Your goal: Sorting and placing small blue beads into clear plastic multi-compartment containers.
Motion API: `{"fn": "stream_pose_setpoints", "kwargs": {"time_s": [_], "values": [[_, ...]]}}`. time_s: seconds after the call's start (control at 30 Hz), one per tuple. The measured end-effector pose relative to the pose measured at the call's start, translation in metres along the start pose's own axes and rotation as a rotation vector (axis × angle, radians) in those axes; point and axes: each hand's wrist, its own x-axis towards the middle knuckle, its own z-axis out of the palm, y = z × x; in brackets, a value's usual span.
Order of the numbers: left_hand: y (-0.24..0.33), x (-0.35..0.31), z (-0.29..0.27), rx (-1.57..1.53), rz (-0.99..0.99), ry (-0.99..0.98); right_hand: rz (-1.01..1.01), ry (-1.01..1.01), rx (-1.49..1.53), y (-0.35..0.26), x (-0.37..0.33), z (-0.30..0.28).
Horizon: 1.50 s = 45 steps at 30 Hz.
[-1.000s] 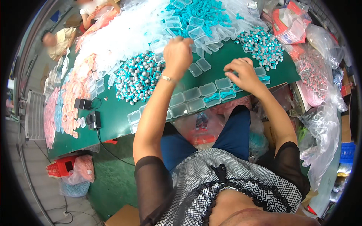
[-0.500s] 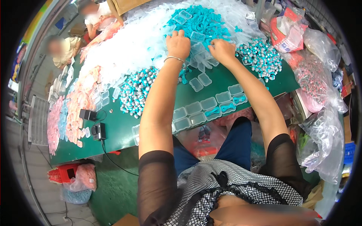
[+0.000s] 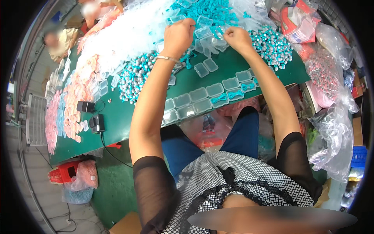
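My left hand [image 3: 178, 38], with a bracelet at its wrist, is over the near edge of a heap of teal cord bundles [image 3: 218, 15]. Its fingers are curled, and whatever they grip is hidden. To the right, my right hand [image 3: 238, 39] has its fingers pinched together beside the cords and clear plastic boxes [image 3: 203, 32]; I cannot make out what is in them. Nearer to me, two rows of small clear boxes [image 3: 198, 94] run along the table edge. A few at the right end hold a teal cord bundle [image 3: 235, 94].
Small teal-and-grey pieces lie heaped at left [image 3: 134, 78] and right [image 3: 272, 46]. A white mound of clear plastic [image 3: 128, 35] covers the back of the green table [image 3: 120, 124]. Black adapters [image 3: 96, 123] sit front left. Two people [image 3: 62, 43] work at far left. Plastic bags [image 3: 331, 136] crowd the right.
Both hands have drawn slightly apart, and the right fingers have closed into a pinch. My view has shifted, so the table sits a little higher and further left.
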Motion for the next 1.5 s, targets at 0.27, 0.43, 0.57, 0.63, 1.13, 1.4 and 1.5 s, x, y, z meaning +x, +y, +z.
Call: {"fn": "stream_pose_setpoints", "kwargs": {"time_s": [0.27, 0.43, 0.57, 0.63, 1.13, 1.4, 1.5], "values": [[0.053, -0.116, -0.082, -0.533, -0.344, -0.379, -0.534, -0.273, 0.368, -0.042, -0.126, -0.045], [0.067, -0.18, -0.109, -0.424, -0.407, -0.421, -0.721, -0.335, 0.233, -0.059, -0.162, -0.029], [0.076, -0.196, -0.107, -0.294, -0.341, -0.363, -0.798, -0.339, 0.188, -0.067, -0.17, -0.015], [0.077, -0.198, -0.104, -0.27, -0.336, -0.363, -0.821, -0.337, 0.171, -0.068, -0.172, -0.011], [0.076, -0.202, -0.1, -0.213, -0.363, -0.357, -0.776, -0.36, 0.062, -0.075, -0.178, -0.005], [0.075, -0.194, -0.106, -0.147, -0.348, -0.388, -0.832, -0.307, 0.028, -0.081, -0.178, -0.01], [0.073, -0.193, -0.107, -0.076, -0.327, -0.471, -0.848, -0.376, -0.026, -0.087, -0.174, -0.011]]}}
